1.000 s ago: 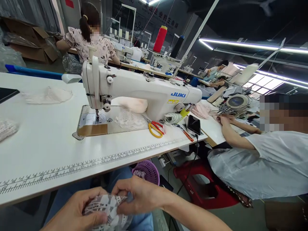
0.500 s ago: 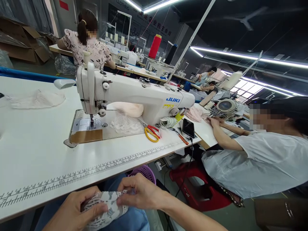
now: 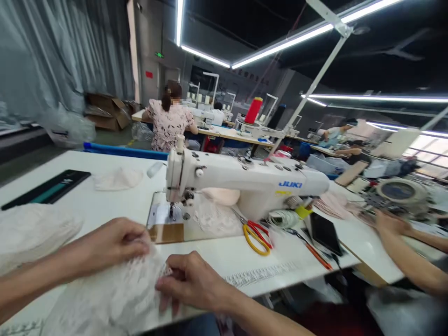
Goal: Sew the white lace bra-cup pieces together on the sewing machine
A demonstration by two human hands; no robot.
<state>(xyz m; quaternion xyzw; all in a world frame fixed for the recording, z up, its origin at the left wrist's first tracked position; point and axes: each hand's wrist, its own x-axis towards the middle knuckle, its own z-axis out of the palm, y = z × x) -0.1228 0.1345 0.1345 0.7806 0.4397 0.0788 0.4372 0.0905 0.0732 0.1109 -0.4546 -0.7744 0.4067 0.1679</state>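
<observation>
A piece of white lace fabric [image 3: 108, 296] spreads over the table's front edge, blurred by motion. My left hand [image 3: 121, 245] pinches its upper edge, fingers closed. On the right corner of the lace, my right hand [image 3: 192, 282] grips with thumb and fingers pressed together. Both hands are in front of a white JUKI sewing machine [image 3: 224, 172]. Its presser foot [image 3: 171, 212] stands just beyond them, apart from the lace. Another lace piece [image 3: 217, 217] and a pale pink cup-shaped piece [image 3: 222, 196] lie beneath the machine's arm.
Scissors [image 3: 257, 238] with yellow and red handles lie right of the lace, near a phone [image 3: 325, 233] and an orange-handled tool [image 3: 318, 256]. Pale fabric [image 3: 35, 231] and a dark long case [image 3: 47, 186] occupy the left. A co-worker's arm [image 3: 409, 252] is at the right.
Both hands have risen from my lap to the tabletop, bringing the lace up and spreading it out. My view has turned left, showing more fabric and the dark case.
</observation>
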